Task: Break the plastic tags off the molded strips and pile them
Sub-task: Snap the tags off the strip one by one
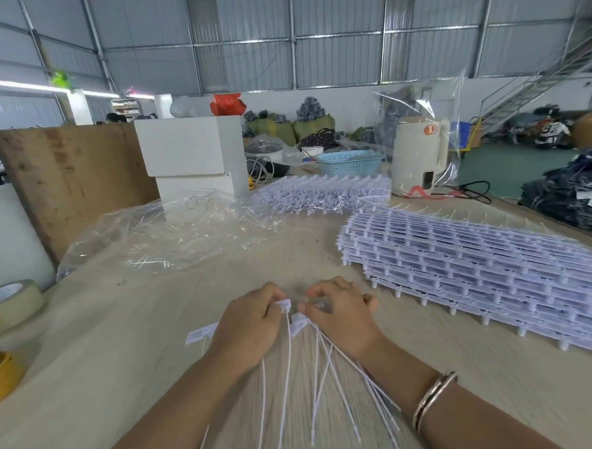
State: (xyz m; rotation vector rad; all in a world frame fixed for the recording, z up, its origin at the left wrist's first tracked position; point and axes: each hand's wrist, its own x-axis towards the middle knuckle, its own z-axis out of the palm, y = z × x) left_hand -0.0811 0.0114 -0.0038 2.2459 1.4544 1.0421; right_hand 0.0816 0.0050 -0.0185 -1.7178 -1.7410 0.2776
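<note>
- Nearest to me, thin white tails [317, 388] of plastic tags fan out across the table [157, 351] between my two forearms, trailing back from both hands.
- My left hand [248, 324] is curled, pinching a small white tag head [283, 306] at its fingertips; another tag [201, 333] pokes out just left of that hand.
- My right hand [342, 313] is also curled, fingertips pinching something small and blurred; I cannot tell exactly what. A bracelet [432, 401] sits on that wrist.
- The two hands are close, fingertips nearly meeting.
- Right of my right hand lies a stack of molded strips [478, 252].
- Beyond both hands sits a second pile of strips [320, 195].
- Far left of my left hand: clear plastic bag [171, 231], tape roll [10, 304].
</note>
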